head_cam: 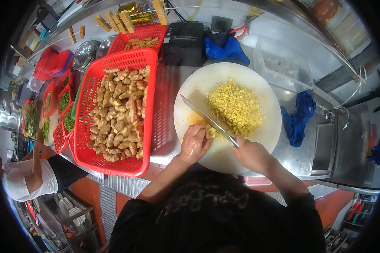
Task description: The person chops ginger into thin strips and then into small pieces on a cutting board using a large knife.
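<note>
My right hand (pixel 250 154) grips the handle of a kitchen knife (pixel 209 120), whose blade slants up to the left over a round white cutting board (pixel 240 72). Fingers curled, my left hand (pixel 193 145) rests on the board's lower left, beside the blade. Yellow ginger pieces (pixel 212 131) lie between that hand and the blade; whether its fingers hold any is hidden. A heap of chopped ginger (pixel 236 106) covers the board's middle right. To the left, a red plastic basket (pixel 153 95) is full of unchopped ginger roots (pixel 120 117).
Blue cloths (pixel 294 123) lie right of the board, near a sink (pixel 323 148). Behind stand a clear plastic tub (pixel 283 66) and a black printer (pixel 183 42). Small red baskets (pixel 50 98) hold greens at left, where another person (pixel 34 177) stands.
</note>
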Action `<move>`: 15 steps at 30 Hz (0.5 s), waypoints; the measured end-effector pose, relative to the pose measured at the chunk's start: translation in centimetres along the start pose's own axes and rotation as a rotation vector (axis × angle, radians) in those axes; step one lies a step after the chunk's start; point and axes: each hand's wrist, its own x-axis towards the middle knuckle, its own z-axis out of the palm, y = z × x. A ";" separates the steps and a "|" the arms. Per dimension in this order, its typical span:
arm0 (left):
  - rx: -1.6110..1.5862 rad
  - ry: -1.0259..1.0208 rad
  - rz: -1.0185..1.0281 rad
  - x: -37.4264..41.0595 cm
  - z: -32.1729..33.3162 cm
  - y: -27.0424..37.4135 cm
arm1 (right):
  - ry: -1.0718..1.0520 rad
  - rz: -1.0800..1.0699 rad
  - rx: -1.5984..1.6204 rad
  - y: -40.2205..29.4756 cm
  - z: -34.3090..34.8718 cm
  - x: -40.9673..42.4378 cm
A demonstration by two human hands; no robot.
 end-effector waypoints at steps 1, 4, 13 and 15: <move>0.000 -0.001 -0.019 -0.1 -0.1 0.0 | -0.017 -0.011 -0.018 -0.7 -1.1 -0.5; 0.002 -0.010 -0.042 -0.2 0.0 0.0 | -0.013 -0.032 -0.055 -1.3 -1.9 -1.1; 0.014 0.016 -0.007 -0.2 0.1 -0.1 | -0.008 -0.084 0.010 -1.2 -2.8 -1.0; 0.004 0.011 0.001 -0.1 0.2 0.0 | -0.031 -0.019 0.001 -0.7 0.3 0.8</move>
